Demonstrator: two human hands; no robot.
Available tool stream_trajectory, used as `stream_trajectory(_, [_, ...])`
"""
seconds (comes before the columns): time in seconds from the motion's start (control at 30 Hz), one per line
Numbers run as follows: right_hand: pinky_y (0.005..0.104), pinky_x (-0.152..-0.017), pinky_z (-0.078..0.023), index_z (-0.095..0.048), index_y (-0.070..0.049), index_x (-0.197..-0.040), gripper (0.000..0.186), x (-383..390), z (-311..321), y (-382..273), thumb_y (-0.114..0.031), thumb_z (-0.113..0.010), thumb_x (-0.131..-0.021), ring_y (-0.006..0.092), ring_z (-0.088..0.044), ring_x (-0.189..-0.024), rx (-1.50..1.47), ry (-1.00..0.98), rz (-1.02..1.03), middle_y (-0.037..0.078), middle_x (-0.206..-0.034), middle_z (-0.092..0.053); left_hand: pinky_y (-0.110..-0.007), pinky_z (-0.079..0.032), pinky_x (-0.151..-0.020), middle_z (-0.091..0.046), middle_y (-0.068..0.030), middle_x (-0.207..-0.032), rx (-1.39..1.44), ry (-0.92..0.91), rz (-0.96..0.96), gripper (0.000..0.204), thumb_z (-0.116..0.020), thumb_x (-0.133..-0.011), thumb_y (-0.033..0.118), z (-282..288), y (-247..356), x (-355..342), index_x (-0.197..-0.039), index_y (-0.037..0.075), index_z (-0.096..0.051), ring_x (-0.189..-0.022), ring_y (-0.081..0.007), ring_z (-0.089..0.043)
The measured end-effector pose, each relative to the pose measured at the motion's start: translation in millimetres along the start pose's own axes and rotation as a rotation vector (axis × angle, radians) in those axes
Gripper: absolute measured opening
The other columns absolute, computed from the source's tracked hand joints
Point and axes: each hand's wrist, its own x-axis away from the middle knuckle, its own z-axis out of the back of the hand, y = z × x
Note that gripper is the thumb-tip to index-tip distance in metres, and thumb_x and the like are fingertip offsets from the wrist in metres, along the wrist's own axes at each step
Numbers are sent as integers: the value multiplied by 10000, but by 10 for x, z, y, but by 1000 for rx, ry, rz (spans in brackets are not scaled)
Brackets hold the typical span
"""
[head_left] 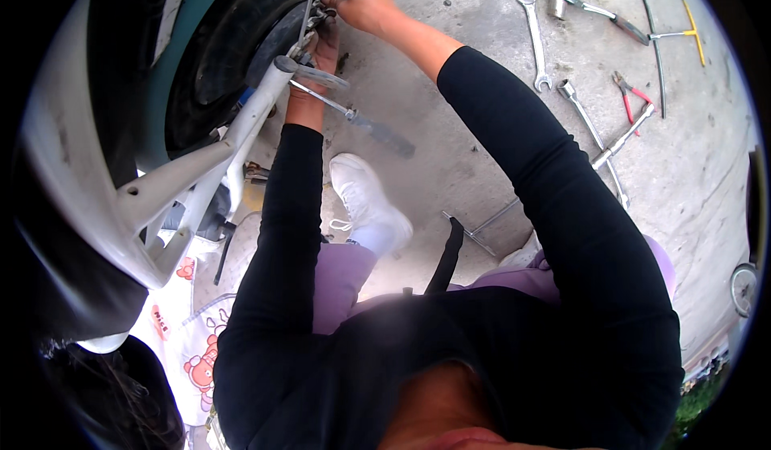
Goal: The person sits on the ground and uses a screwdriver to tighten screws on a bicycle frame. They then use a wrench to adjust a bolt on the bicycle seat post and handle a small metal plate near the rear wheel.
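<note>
At the wheel [217, 73] of a scooter-like vehicle, both my hands work close together on a small metal fitting [320, 14] beside the hub. My left hand [324, 47] reaches up from below, palm turned up. Its fingers curl at the fitting and are partly hidden by metal parts. Coming in from the right, my right hand [363, 6] has its fingers pinched at the same spot; what lies between them is too small to make out. A thin metal rod [321, 97] with a blurred grey end sticks out just below my hands, next to the white frame tube [253, 113].
On the concrete to the right lie an open-ended wrench [533, 39], a socket ratchet [598, 12], a yellow T-handle tool [692, 32], red-handled pliers [630, 97] and a cross-shaped socket wrench [608, 153]. A metal T-bar [490, 225] rests near my legs. The white vehicle body [72, 129] bounds the left.
</note>
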Motion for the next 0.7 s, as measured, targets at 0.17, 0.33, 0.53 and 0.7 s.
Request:
stream_trajectory(0.17, [431, -759, -488, -687, -70, -868, 472, -52, 2, -24, -496, -484, -856, 358, -623, -878, 195, -19, 0, 170, -885, -662, -351, -476, -953, -558, -156, -1187, -16, 19, -25, 376, -577, -829, -44, -84, -72, -16, -1196, -3, -507, -1087, -246, -554])
stream_trajectory(0.33, [418, -784, -481, -681, -99, -937, 322, -80, 251, -101, -358, -505, -861, 348, -608, -924, 123, -99, 6, 166, -935, -642, -355, -479, -934, -567, -171, -1164, -83, -77, 13, 348, -576, -849, 3, 54, 18, -18, -1190, -6, -508, -1067, -250, -561])
stream_trajectory(0.53, [393, -825, -468, -630, -186, -1074, 375, -131, 183, 408, -17, -503, -765, 306, -569, -975, 276, -182, 328, 148, -1027, -541, -353, -476, -916, -574, -171, -1139, -60, -110, 38, 324, -581, -861, 45, 146, -7, -80, -1173, -8, -511, -1044, -257, -566])
stream_trajectory(0.7, [432, -746, -475, -627, -80, -929, 280, -431, 71, 546, -9, -462, -714, 371, -583, -852, -7, 4, 649, 192, -913, -606, -369, -452, -914, -499, -195, -1170, -18, -120, 39, 361, -589, -856, 61, 193, -35, -153, -1188, -16, -470, -1026, -267, -504])
